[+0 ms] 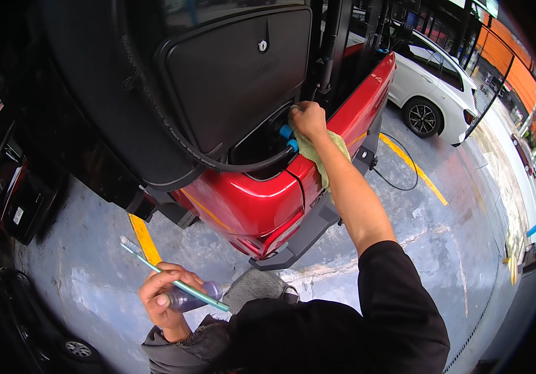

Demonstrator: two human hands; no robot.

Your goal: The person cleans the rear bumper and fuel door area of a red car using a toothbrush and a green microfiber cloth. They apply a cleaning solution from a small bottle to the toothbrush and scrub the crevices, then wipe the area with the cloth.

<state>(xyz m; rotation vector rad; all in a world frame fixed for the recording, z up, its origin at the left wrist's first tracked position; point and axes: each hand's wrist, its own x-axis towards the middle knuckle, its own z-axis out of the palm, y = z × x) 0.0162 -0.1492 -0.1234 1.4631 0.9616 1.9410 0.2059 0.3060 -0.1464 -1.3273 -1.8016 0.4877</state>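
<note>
My left hand (163,298) is closed around a toothbrush (197,293) with a green handle, its bristle end pointing up and left. The same hand holds a small see-through bottle (182,302) below the brush. My right hand (310,121) reaches forward, its fingers closed on a yellow-green cloth (331,149) that drapes over the edge of a red vehicle body (249,201). Its fingertips are partly hidden at the dark recess. Just left of the hand, blue fittings (287,132) show in that recess, and a black hose (243,166) runs from them.
Above the recess is a black panel (237,75) with a round lock (262,46). A dark bumper (299,240) juts out near me. A white car (430,81) stands at the far right, and a cable (405,188) lies on the grey floor. Dark cars (22,206) are at left.
</note>
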